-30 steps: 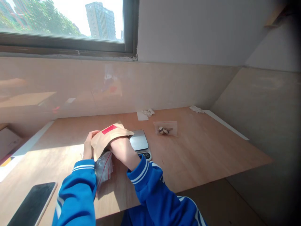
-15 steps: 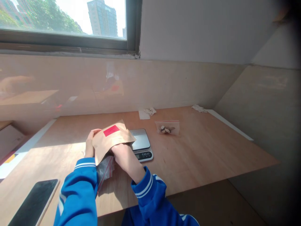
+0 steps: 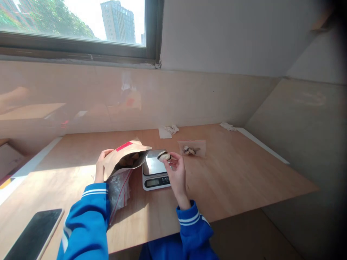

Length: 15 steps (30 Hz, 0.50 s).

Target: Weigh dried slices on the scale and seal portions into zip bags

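One wooden table (image 3: 230, 177) spreads across my remote view. At its left part I see the brown paper bag (image 3: 116, 157), tilted, its mouth gaping toward the right, with brownish pieces inside; the left hand (image 3: 101, 164) grips its side (most of those fingers are hidden from me). Just right of the bag sits the white scale (image 3: 152, 167). Farther right lies a clear bag (image 3: 200, 146) of several pieces. Smallest, a pale, dark-edged slice (image 3: 164, 156) is pinched in the right hand (image 3: 177, 175), above the scale.
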### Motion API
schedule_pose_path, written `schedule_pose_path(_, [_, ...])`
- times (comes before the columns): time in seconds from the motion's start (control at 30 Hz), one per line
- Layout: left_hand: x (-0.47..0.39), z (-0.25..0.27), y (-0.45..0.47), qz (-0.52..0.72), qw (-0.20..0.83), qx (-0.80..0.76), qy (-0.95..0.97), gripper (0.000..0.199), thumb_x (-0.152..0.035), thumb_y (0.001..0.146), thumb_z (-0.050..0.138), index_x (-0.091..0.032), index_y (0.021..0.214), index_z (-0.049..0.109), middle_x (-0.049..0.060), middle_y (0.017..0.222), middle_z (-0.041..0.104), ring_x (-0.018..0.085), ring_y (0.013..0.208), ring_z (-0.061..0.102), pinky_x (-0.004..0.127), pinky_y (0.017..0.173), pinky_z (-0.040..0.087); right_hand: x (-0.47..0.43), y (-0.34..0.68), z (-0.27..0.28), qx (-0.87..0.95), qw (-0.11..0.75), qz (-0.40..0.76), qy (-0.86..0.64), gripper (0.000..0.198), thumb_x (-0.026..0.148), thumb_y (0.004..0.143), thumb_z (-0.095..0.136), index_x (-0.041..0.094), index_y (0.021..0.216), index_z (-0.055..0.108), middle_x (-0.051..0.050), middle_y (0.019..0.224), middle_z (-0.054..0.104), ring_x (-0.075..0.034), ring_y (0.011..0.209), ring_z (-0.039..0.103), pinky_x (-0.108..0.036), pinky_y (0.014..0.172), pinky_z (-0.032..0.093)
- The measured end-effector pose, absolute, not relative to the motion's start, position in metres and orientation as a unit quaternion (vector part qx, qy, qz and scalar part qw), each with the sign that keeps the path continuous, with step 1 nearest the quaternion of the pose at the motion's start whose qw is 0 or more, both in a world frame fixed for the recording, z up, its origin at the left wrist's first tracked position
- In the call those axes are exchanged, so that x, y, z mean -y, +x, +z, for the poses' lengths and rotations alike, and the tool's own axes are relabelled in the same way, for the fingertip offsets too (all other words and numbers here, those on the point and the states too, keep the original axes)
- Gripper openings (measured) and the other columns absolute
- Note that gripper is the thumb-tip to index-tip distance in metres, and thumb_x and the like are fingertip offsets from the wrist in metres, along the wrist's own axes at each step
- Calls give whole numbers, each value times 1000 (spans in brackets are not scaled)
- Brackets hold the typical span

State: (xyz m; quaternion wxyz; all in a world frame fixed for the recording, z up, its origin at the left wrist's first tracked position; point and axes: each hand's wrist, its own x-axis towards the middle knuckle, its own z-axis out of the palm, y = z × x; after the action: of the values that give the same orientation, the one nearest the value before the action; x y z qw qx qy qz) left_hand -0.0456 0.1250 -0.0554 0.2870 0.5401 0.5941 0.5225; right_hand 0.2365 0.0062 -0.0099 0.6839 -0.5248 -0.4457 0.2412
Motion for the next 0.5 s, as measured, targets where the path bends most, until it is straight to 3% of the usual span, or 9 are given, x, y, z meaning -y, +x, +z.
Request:
schedule_pose_path(0.13, [-124, -56, -46, 520, 292, -584, 551, 41, -34, 76, 57, -18, 114, 58, 6, 115, 64, 23, 105, 58, 35, 97, 44, -33, 242, -37, 488, 591, 243, -594, 34, 38, 79, 66, 17, 105, 61, -8, 95, 67, -20, 85, 62, -35, 75, 52])
schedule_pose_path(0.2, [-121, -53, -45, 515, 286, -590, 552, 40, -33, 76, 57, -19, 114, 58, 5, 115, 64, 22, 105, 58, 35, 98, 43, -37, 241, -40, 518, 540, 181, -638, 36, 39, 79, 66, 18, 109, 62, -9, 94, 68, -25, 95, 60, -43, 85, 48])
schedule_pose_path(0.27, [-120, -51, -44, 509, 279, -596, 555, 39, -32, 77, 56, -19, 114, 58, 5, 116, 64, 22, 105, 58, 35, 98, 43, -32, 238, -36, 538, 516, 110, -657, 40, 38, 82, 64, 19, 116, 60, -12, 107, 66, -29, 108, 54, -51, 93, 41])
schedule_pose_path(0.37, [-118, -49, -43, 503, 273, -600, 558, 38, -31, 77, 53, -20, 113, 59, 5, 117, 63, 23, 106, 58, 36, 98, 43, -9, 226, -22, 555, 560, 55, -613, 32, 31, 90, 54, 19, 120, 56, -14, 123, 58, -27, 118, 49, -50, 100, 38])
schedule_pose_path(0.5, [-116, -46, -41, 496, 270, -607, 559, 38, -31, 76, 52, -20, 111, 59, 5, 116, 63, 23, 107, 57, 37, 99, 42, 24, 196, 9, 632, 604, 103, -474, 26, 16, 94, 40, 21, 113, 58, -8, 111, 61, -19, 111, 54, -37, 97, 46])
